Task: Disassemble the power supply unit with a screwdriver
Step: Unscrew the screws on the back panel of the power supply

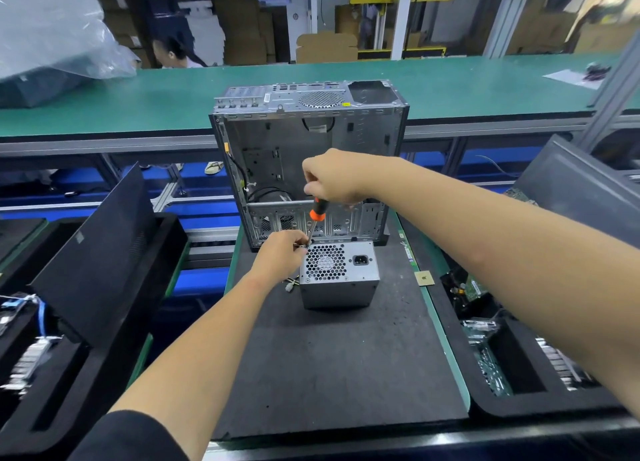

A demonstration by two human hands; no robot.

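Note:
A grey metal power supply unit stands on the dark mat, its honeycomb fan grille and power socket facing up. My right hand grips the black and orange screwdriver from above, the shaft pointing down at the unit's top left corner. My left hand is at that same corner, its fingers pinching around the screwdriver tip, where a small screw may sit but is too small to tell. Loose cable plugs stick out left of the unit under my left wrist.
An open, stripped computer case stands just behind the unit. The dark mat extends toward me. Black foam trays with parts flank it on the left and right. A green conveyor bench runs behind, with a person beyond it.

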